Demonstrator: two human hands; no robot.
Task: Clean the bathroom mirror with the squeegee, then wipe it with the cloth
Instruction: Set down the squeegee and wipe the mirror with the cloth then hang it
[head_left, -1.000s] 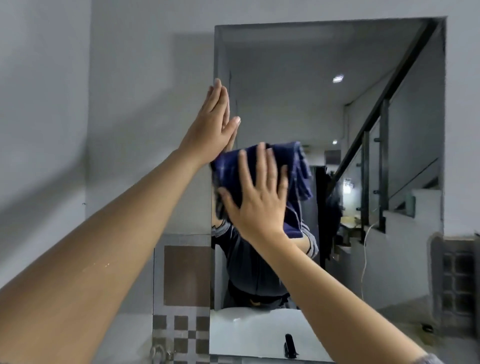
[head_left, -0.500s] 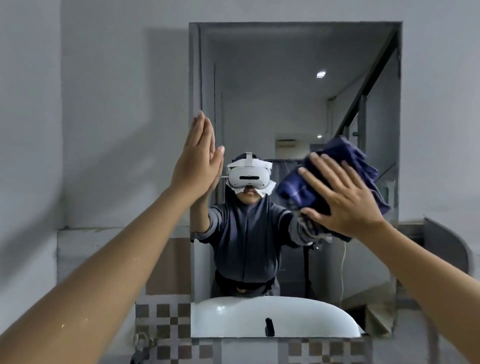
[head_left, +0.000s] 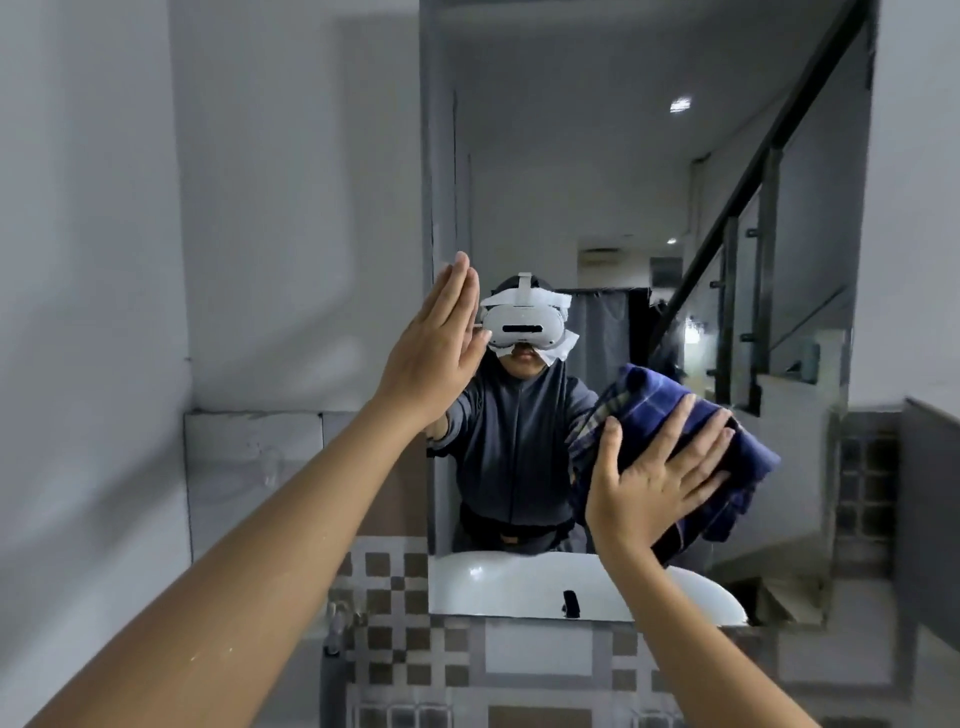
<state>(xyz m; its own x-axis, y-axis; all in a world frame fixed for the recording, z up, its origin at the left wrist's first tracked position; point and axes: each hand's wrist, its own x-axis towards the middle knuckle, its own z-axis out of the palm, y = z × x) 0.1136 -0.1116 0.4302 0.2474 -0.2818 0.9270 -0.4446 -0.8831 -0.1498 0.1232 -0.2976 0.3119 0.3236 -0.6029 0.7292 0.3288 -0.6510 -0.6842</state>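
Note:
A tall rectangular mirror (head_left: 623, 156) hangs on the grey wall ahead. My right hand (head_left: 654, 478) presses a bunched dark blue checked cloth (head_left: 727, 431) flat against the lower right part of the glass, fingers spread over it. My left hand (head_left: 436, 348) lies flat against the mirror's left edge, fingers straight and together, holding nothing. The glass reflects a person in a grey top wearing a white headset. No squeegee is in view.
Below the mirror runs a checked tile wall (head_left: 400, 613). A white basin with a black tap (head_left: 570, 603) shows in the reflection. A metal tap fitting (head_left: 337, 618) sticks out at the lower left. A grey ledge (head_left: 249, 431) sits left of the mirror.
My right hand has swept the cloth from the mirror's left-centre to the right and then downward. My left hand stays on the left edge, lower than before.

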